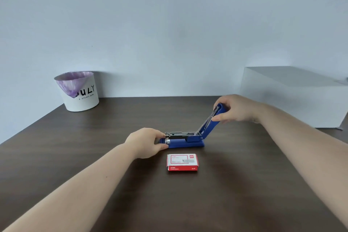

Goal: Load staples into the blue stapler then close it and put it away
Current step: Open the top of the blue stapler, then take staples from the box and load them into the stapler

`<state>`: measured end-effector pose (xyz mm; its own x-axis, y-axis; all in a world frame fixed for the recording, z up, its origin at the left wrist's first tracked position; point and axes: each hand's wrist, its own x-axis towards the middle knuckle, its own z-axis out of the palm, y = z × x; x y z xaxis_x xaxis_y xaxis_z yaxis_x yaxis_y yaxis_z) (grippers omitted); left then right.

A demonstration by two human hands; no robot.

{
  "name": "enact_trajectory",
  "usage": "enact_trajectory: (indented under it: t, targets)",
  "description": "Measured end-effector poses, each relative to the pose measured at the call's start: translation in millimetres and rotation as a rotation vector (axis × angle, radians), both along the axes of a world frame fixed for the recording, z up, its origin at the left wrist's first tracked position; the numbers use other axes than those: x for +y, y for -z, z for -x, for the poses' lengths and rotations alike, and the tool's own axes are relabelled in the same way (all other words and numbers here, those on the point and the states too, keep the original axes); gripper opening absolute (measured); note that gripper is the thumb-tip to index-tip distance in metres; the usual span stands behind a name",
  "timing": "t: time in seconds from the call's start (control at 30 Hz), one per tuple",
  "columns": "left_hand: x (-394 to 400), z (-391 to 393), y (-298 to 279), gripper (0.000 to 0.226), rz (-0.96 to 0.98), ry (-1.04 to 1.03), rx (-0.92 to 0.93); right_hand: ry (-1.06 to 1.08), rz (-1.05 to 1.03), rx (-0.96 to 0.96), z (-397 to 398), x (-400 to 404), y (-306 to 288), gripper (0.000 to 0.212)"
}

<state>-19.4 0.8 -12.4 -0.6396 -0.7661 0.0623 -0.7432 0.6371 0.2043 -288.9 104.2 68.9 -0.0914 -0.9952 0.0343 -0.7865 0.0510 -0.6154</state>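
**Two hands holding the stapler open, staples not yet out of the box**

Both hands are working on the blue plastic-and-metal stapler [185, 137], which is lying on the dark brown wood-grain table [75, 147] just beyond the small red-and-white cardboard staple box [182, 162]. The left hand [146, 142] is pinning the front end of the stapler's base, thumb nearer the camera and fingers curled around the far side, apparently so that the base is not lifting while the top is being swung. The right hand [235, 108] is pinching the raised blue lid [211, 120] near its tip between thumb and closed fingers, keeping it tilted up and back on the hinge. Holding it this way is leaving the silver metal staple channel [181, 134] exposed and facing up, ready for a strip to be dropped in.

Whether the channel is already holding staples is too small to tell. The box is lying flat and looks closed, near but not touching the stapler, so the loading step is probably only beginning; one hand will likely need to let go to reach it.

Standing well apart at the back left is a white round bin with a purple liner [80, 91], and at the right a white box [293, 96] is sitting against the wall; where the stapler is meant to go afterwards is not evident.
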Motion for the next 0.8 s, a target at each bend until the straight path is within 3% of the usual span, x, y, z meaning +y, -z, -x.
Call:
enact_trajectory:
  t: [0.23,0.5,0.6,0.7,0.8]
  targets:
    - [-7,-11,6,0.032,-0.078,0.022,0.070,0.021,-0.114,0.303,7,11,30,0.023]
    - [0,-20,7,0.039,-0.064,0.038,0.084,0.014,-0.091,0.232,2,11,59,0.021]
    - [3,-29,8,0.047,0.013,0.028,0.172,0.017,-0.088,0.229,3,10,61,0.025]
    - [16,-34,0,0.050,0.109,0.043,0.318,0.064,0.024,0.256,-4,11,55,0.032]
    - [38,-30,-14,0.070,0.036,0.136,0.267,0.091,0.139,0.224,-24,12,46,0.021]
